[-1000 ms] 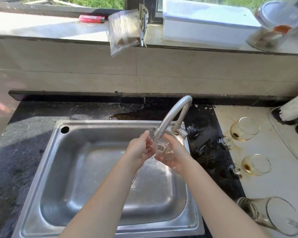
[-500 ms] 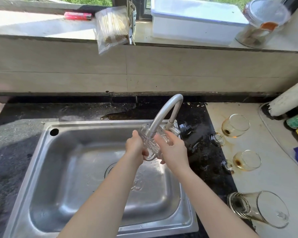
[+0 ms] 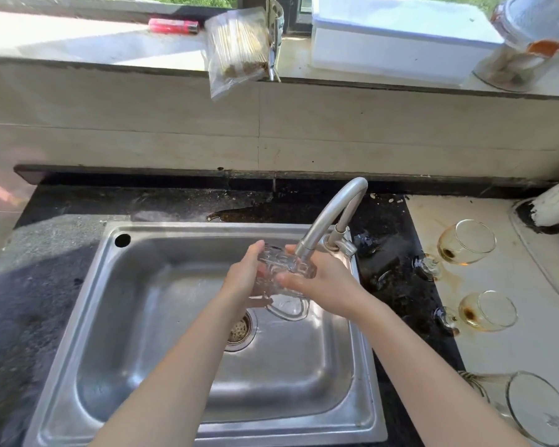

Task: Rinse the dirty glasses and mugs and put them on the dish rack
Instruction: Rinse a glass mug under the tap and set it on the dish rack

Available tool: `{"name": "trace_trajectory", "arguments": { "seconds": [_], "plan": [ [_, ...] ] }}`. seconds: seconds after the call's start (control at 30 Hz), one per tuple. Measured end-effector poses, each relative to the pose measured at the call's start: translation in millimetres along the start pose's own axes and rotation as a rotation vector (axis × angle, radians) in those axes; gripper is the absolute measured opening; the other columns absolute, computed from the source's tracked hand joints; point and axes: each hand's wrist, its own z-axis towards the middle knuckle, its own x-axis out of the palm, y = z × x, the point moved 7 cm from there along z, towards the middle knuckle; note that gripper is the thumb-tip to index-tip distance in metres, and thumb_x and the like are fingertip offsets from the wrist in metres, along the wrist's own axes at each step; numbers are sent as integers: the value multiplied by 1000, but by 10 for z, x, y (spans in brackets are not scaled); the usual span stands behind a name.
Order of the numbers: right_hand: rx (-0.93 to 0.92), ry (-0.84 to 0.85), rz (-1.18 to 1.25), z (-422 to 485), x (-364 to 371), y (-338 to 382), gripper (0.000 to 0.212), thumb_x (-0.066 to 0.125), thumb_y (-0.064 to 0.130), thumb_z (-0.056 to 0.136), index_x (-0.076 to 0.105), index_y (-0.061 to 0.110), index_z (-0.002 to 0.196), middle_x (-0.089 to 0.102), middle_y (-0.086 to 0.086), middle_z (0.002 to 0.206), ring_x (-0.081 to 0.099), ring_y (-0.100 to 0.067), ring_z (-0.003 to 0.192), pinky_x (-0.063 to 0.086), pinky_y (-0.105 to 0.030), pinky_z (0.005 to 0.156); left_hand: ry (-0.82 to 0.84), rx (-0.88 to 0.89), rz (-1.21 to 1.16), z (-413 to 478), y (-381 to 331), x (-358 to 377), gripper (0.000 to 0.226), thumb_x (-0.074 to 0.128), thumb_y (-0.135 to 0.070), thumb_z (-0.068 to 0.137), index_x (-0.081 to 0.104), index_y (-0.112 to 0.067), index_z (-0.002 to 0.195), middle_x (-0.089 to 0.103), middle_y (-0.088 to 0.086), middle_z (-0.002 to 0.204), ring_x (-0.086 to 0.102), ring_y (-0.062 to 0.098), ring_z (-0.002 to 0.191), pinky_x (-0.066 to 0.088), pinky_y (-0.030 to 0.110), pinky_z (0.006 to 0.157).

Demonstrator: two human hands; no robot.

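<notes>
The clear faceted glass mug point(image 3: 284, 269) has turned sideways beneath the curved steel tap point(image 3: 333, 214), its handle hanging below. Left grip point(image 3: 244, 277) and right grip point(image 3: 325, 283) both curl round its body. Stiff, fragile and probably slippery, it is safest held by the handle.

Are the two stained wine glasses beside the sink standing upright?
No: the far wine glass and the near wine glass both lie on their sides on the counter right of the sink.
</notes>
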Motion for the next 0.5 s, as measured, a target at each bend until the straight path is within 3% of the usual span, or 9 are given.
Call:
{"name": "trace_trajectory", "arguments": {
  "seconds": [0.07,0.13,0.27,0.33,0.4,0.5],
  "plan": [
    [-47,10,2,-29,43,27,18,65,45,86,54,50,100,58,23,98,55,1,92,48,-28,91,1,8,-18,5,20,-4,54,52,-61,83,64,-8,86,65,5,71,63,27,73,57,40,72],
    [-74,-68,14,-40,58,67,14,54,46,93,59,42,105,60,19,100,55,-2,90,48,-30,88,-70,35,-79,-13,5,-19,49,54,-56,85,65,-8,86,65,5,66,59,25,68,51,36,66],
    [98,-149,-61,47,95,20,41,32,51,97,49,30,66,53,8,68,57,-20,77,46,-35,72,-185,165,-75,-94,-72,-48,50,54,-55,85,65,-7,77,65,11,65,52,20,61,40,32,60],
    [192,-136,-226,120,89,20,49,25,52,96,56,20,77,58,-2,77,62,-31,90,51,-38,70,-180,277,-13,-141,-140,-37,51,56,-53,86,61,-7,64,61,7,57,49,15,54,38,29,57],
    [272,-72,-271,179,72,8,50,27,50,97,62,13,95,64,-9,88,66,-35,91,54,-36,57,-167,363,32,-195,-210,-20,55,58,-50,87,55,-8,52,56,1,48,45,11,48,35,28,55],
    [355,-9,-107,196,80,-23,44,34,49,97,61,14,93,68,-10,91,69,-33,83,60,-43,68,-162,419,53,-208,-260,-30,56,59,-48,87,56,-5,52,53,-3,43,44,9,46,36,26,55]
  ]
}}
